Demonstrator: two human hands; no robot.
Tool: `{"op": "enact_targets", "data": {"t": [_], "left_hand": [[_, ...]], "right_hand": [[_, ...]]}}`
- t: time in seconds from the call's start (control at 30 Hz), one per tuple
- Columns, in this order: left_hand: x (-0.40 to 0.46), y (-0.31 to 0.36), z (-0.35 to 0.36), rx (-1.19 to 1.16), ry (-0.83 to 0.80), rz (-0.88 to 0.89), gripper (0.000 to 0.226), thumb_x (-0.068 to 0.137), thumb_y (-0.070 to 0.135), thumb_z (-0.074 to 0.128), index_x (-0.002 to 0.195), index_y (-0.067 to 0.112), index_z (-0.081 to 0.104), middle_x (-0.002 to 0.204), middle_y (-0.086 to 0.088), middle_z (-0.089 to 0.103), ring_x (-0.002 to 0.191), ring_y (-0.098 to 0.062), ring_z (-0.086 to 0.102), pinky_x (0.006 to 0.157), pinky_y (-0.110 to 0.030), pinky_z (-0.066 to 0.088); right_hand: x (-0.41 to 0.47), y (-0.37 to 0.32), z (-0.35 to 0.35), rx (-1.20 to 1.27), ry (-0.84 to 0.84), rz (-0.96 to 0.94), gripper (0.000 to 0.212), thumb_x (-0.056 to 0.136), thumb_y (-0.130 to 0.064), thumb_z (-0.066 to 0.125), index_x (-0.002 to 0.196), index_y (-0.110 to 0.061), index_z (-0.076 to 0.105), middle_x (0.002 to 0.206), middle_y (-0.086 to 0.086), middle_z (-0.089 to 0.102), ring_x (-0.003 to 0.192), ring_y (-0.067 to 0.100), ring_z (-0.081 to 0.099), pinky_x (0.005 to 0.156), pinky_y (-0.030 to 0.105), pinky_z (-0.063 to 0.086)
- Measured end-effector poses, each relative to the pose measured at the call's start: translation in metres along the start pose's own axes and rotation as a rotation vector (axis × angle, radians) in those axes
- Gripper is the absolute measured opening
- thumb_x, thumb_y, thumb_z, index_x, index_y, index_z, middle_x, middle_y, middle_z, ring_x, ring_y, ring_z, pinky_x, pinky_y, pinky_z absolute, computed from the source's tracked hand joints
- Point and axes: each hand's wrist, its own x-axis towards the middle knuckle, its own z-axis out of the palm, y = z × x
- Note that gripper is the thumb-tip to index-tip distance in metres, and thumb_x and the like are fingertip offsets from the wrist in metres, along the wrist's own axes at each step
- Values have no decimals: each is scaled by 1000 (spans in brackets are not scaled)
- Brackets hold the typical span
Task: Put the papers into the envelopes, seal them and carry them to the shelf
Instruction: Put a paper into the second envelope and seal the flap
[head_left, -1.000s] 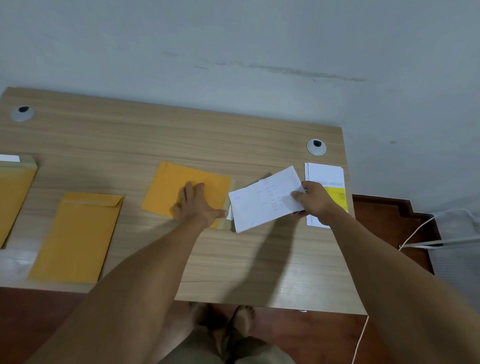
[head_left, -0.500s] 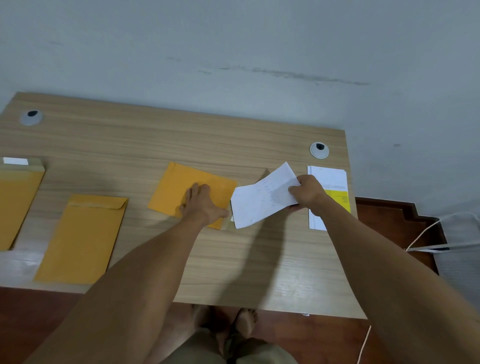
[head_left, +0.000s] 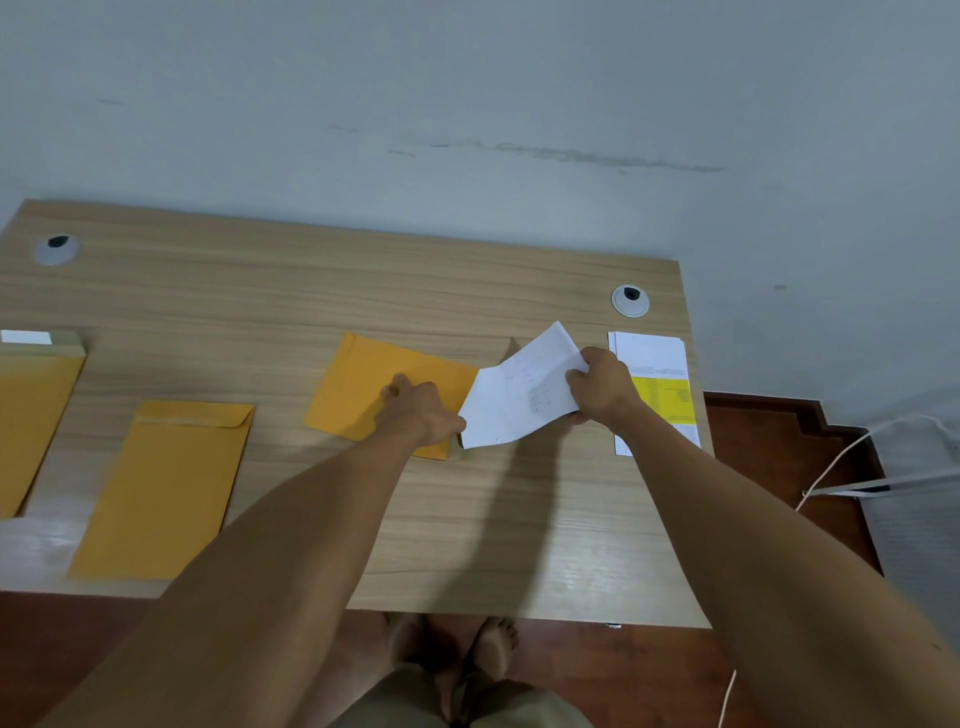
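Observation:
A yellow envelope (head_left: 358, 384) lies at the middle of the wooden table (head_left: 467, 545), its mouth facing right. My left hand (head_left: 421, 410) rests on its right half, fingers pressing down and thumb by the mouth. My right hand (head_left: 597, 387) grips the right end of a white sheet (head_left: 514, 400) with faint print. The sheet is tilted, and its lower left edge sits at the envelope's mouth beside my left thumb. Whether it has entered the envelope is hidden by my hand.
A stack of white papers (head_left: 652, 358) with a yellow band lies at the table's right edge. A flap-down envelope (head_left: 171, 483) and another envelope (head_left: 31, 415) showing a white paper lie to the left. A white cable (head_left: 831, 467) runs across the floor on the right.
My right hand has swung the sheet up at its far end and pushed its left edge to the envelope's mouth. My left hand has slid back toward the mouth.

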Motion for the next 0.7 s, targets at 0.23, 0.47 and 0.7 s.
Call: {"op": "enact_targets", "data": {"t": [0.23, 0.47, 0.7], "left_hand": [[-8, 15, 4, 163, 17, 10, 46, 80, 39, 64, 118, 15, 53, 161, -24, 12, 137, -46, 33, 95, -40, 42], [-10, 14, 3, 204, 88, 94, 34, 83, 35, 60, 109, 13, 53, 137, -19, 47, 111, -32, 56, 88, -38, 44], [-16, 13, 8, 323, 233, 204, 34, 88, 26, 59, 117, 9, 49, 118, -11, 61, 104, -31, 60, 70, -32, 39]], "right_hand": [[-6, -5, -6, 233, -98, 5, 18, 94, -2, 46, 106, 5, 58, 94, 21, 65, 67, 39, 69, 61, 52, 62], [-9, 3, 5, 247, -65, -21, 18, 97, -8, 47, 108, 5, 56, 101, 23, 64, 71, 35, 69, 53, 44, 61], [-8, 7, 3, 450, -115, 88, 24, 96, -1, 46, 116, 9, 54, 92, 27, 69, 59, 33, 68, 50, 34, 55]]}}
